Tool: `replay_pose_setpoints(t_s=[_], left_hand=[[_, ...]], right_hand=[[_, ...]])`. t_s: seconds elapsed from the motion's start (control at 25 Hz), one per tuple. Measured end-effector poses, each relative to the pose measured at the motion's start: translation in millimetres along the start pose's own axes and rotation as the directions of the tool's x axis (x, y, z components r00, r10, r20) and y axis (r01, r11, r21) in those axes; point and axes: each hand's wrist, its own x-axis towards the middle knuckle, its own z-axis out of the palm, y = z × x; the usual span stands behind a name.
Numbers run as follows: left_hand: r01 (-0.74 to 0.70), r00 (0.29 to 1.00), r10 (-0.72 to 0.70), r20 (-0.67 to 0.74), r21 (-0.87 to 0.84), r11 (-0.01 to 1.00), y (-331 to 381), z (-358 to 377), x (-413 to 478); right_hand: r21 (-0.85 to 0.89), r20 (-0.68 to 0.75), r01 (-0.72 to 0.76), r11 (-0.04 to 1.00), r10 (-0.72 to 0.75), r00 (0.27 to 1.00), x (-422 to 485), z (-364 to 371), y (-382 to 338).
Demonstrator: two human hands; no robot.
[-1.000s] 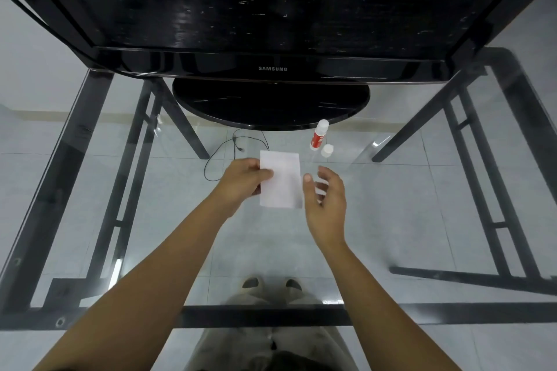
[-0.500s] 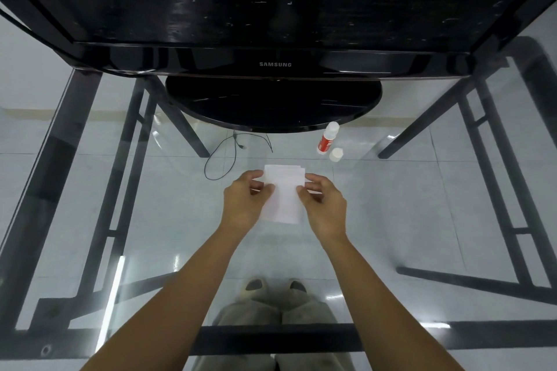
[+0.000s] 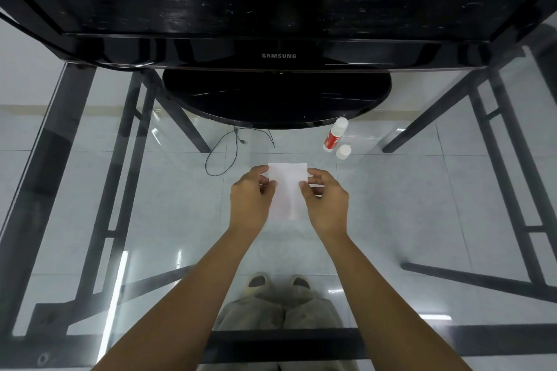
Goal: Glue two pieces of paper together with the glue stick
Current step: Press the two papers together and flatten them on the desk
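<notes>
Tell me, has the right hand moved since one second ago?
Yes. The right hand was open and apart from the paper; now it has come left, away from the glue stick, and pinches the paper's right edge.

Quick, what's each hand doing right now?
Left hand: closed, pinching the left edge of the white paper sheet.
Right hand: closed, pinching the same sheet's right edge.
</notes>
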Motion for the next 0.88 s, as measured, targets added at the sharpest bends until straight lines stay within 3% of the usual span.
replay_pose_setpoints(t_s=[0.88], left_hand=[[0.107,0.994,-0.107,-0.035,0.015,0.994,6.8,4.7,2.9]], right_hand=[[-0.064,-0.016,-0.013,0.998,0.012,1.000,2.0,1.6,-0.4]])
